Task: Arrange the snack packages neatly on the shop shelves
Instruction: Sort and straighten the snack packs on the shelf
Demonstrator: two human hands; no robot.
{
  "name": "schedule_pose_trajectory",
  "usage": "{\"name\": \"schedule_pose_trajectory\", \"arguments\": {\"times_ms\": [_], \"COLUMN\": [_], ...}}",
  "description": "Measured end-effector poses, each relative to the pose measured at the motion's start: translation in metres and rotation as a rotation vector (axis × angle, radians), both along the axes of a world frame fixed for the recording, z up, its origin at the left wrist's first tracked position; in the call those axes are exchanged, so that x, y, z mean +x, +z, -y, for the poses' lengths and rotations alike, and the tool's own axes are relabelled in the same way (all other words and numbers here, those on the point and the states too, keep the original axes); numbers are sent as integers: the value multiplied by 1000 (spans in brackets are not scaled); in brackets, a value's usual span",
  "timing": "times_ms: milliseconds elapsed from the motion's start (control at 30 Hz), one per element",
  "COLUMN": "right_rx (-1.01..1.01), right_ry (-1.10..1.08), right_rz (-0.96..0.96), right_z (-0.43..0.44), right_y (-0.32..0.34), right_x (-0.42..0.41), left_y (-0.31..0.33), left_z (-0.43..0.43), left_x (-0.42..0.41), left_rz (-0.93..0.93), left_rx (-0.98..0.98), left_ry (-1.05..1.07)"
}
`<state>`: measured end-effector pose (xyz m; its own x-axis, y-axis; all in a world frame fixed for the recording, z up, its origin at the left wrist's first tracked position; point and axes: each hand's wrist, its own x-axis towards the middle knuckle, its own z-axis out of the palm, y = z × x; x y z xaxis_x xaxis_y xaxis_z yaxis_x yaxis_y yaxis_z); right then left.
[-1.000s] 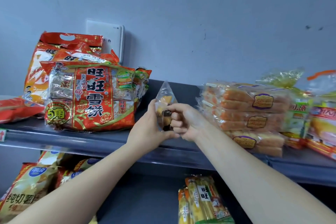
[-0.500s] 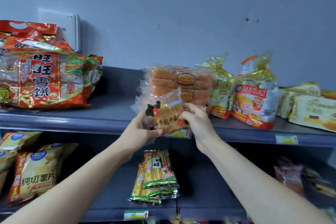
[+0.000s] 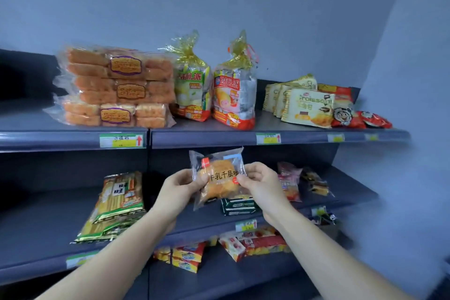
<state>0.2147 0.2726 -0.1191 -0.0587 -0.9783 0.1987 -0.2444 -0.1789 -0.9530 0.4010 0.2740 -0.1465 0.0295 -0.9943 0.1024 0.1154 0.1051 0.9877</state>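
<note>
A clear bread package [image 3: 219, 178] with a golden bun and black Chinese lettering is held up in front of the middle shelf [image 3: 60, 221]. My left hand [image 3: 180, 190] pinches its left edge and my right hand [image 3: 260, 181] pinches its right edge. The pack faces me, tilted slightly. It hangs just below the top shelf's front rail [image 3: 219, 140], above a dark green packet [image 3: 239, 206] lying on the middle shelf.
The top shelf carries stacked orange bread packs [image 3: 117, 87], two gold-tied pie bags [image 3: 214, 87], croissant packs [image 3: 306, 105] and red packets [image 3: 362, 118]. Green-yellow stick packs [image 3: 114, 202] lie on the middle shelf's left, small snack packs [image 3: 289, 182] on its right. Boxes [image 3: 243, 243] fill the lower shelf.
My view and both hands have swung right and down along the shelves. The bread package went from in front of the top shelf's orange packs to below the top shelf, now facing me.
</note>
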Motion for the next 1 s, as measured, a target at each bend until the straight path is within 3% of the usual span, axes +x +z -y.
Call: {"name": "schedule_pose_trajectory", "arguments": {"times_ms": [300,600,800,1000], "right_rx": [156,302,380,454], "right_ry": [-173,-349,-445,-497], "right_rz": [-89,-215,-202,-179], "right_z": [30,120,180,245], "right_y": [-47,-84,-112,-141], "right_x": [-131,-270,-331,-384], "left_y": [-47,-84,-101,-128], "left_z": [79,192,251,303], "left_x": [-122,-263,-335,-401], "left_rz": [130,193,168,300], "left_rx": [143,201,283,292], "left_ry": [-39,-143,-175,-168]}}
